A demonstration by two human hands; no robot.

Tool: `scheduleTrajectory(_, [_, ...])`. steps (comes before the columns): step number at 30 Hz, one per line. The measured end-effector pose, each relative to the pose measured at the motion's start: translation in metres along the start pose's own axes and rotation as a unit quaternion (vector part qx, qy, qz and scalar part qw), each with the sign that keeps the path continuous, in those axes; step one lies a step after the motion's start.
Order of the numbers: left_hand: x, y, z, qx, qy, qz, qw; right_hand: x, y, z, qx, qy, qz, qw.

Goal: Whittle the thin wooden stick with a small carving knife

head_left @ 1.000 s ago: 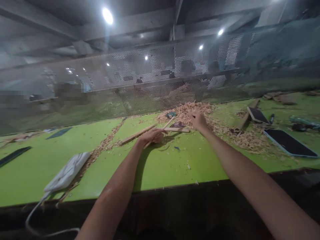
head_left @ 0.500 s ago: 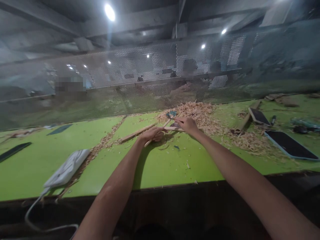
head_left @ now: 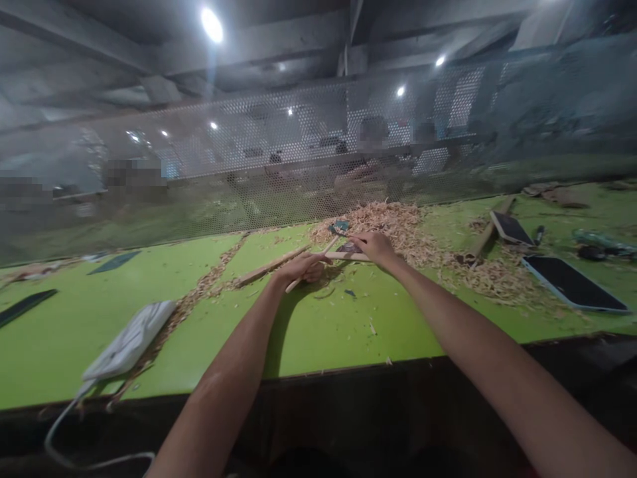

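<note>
My left hand [head_left: 304, 267] is closed around a thin wooden stick [head_left: 293, 285], which slants up and away past the fingers. Beyond it and to the right, my right hand [head_left: 377, 247] pinches a slim dark tool [head_left: 342, 232] that looks like a small blade; its handle is hidden in the fingers. Between the hands, a flat pale wooden strip [head_left: 343, 256] lies near the right fingertips. Left of my left hand a longer wooden piece [head_left: 269, 267] rests on the green tabletop [head_left: 328, 332]. A scrap of dark teal material [head_left: 338, 226] lies just past the tool.
A heap of wood shavings [head_left: 393, 219] spreads behind and right of my hands. A phone [head_left: 574, 282], another phone [head_left: 511, 228] and a wooden bar [head_left: 492, 232] lie right. A white power strip [head_left: 129, 338] with a cable is left. A mesh screen [head_left: 279, 172] borders the back.
The whole view has shifted slightly left. My right hand has drawn a little to the right, away from my left hand, which keeps its hold on the stick.
</note>
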State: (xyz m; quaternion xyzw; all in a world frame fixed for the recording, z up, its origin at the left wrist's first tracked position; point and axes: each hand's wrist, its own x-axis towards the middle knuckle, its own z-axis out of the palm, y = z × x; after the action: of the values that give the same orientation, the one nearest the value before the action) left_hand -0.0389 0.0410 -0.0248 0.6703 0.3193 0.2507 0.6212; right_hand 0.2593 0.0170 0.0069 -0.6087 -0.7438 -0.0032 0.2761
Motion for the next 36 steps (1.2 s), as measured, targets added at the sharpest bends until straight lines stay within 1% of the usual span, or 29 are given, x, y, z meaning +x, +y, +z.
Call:
scheduleTrajectory(1, [-0.001,0.000,0.000,0.000,-0.004,0.005,1.000,-0.001,0.003,-0.002,0.001,0.001,0.011,1.000])
scheduleTrajectory(3, [-0.003,-0.002,-0.002,0.001,-0.019,0.018,1.000,-0.003,0.011,-0.007,0.007,0.007,0.056,0.998])
scheduleTrajectory(6, [-0.005,-0.005,-0.003,0.001,-0.039,0.028,0.999,-0.004,0.027,-0.016,0.023,0.033,0.138,0.990])
scheduleTrajectory(8, [-0.005,-0.006,-0.004,-0.003,-0.040,0.028,0.999,-0.003,0.032,-0.020,0.039,0.053,0.165,0.984])
scheduleTrajectory(10, [-0.003,-0.006,-0.006,-0.010,-0.034,0.028,0.999,0.000,0.029,-0.021,0.061,0.060,0.148,0.985])
scheduleTrajectory(12, [-0.002,-0.006,-0.006,-0.014,-0.028,0.024,0.999,0.003,0.021,-0.019,0.081,0.052,0.108,0.990])
scheduleTrajectory(15, [0.001,-0.004,-0.005,-0.021,-0.022,0.015,0.999,0.005,0.006,-0.011,0.092,0.022,0.048,0.994])
scheduleTrajectory(18, [0.003,-0.004,-0.003,-0.026,-0.016,0.012,0.999,0.004,-0.003,-0.002,0.079,-0.021,0.018,0.996])
scheduleTrajectory(20, [0.004,-0.004,-0.002,-0.028,-0.013,0.014,0.999,0.004,-0.004,0.001,0.069,-0.033,0.015,0.997])
scheduleTrajectory(22, [0.004,-0.004,-0.001,-0.028,-0.012,0.018,0.999,0.003,-0.004,0.002,0.065,-0.031,0.018,0.997])
scheduleTrajectory(30, [0.004,-0.002,-0.001,0.003,-0.002,0.009,1.000,0.003,-0.007,-0.002,0.035,-0.036,0.036,0.998])
scheduleTrajectory(36, [0.005,-0.003,-0.003,0.003,-0.018,0.022,1.000,0.005,0.000,-0.001,0.039,-0.028,0.026,0.998])
